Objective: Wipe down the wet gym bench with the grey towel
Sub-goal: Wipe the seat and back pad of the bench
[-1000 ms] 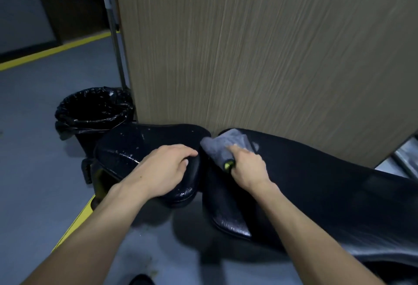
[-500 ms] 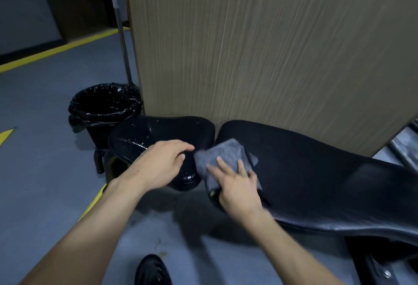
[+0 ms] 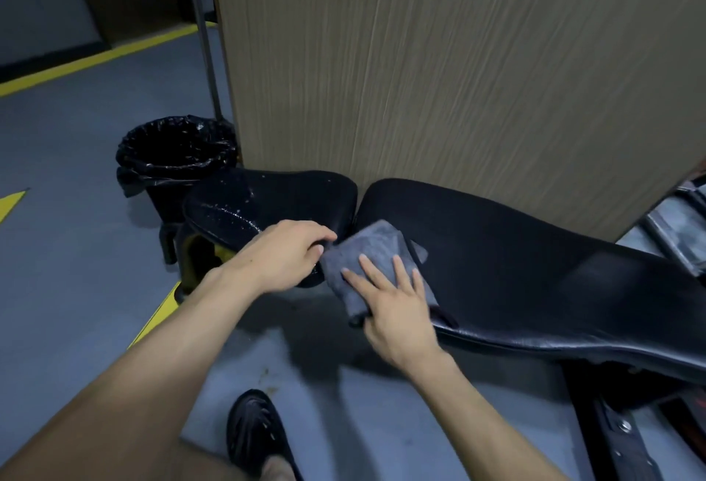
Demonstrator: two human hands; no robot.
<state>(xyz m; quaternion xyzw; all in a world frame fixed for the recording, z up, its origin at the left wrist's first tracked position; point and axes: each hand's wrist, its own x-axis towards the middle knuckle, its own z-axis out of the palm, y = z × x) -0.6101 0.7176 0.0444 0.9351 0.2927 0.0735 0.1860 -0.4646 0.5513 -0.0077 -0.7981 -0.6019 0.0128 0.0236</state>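
Observation:
The black gym bench has a small seat pad [image 3: 244, 205] speckled with water drops and a long back pad [image 3: 535, 274] to its right. A folded grey towel [image 3: 366, 251] lies on the near left end of the back pad, draped over its edge. My right hand [image 3: 397, 305] presses flat on the towel with straight, spread fingers. My left hand [image 3: 282, 255] rests on the near right corner of the seat pad, fingers curled over its edge, beside the towel.
A black bin [image 3: 175, 152] lined with a bag stands behind the seat pad. A wood-grain panel [image 3: 439, 79] rises right behind the bench, with a metal pole [image 3: 204, 34] at its left. The bench frame [image 3: 619, 434] runs lower right. My black shoe [image 3: 256, 434] is on the grey floor.
My right hand went from gripping the bunched towel to pressing it flat, and slid it toward the near edge of the back pad. The left hand stayed on the seat pad.

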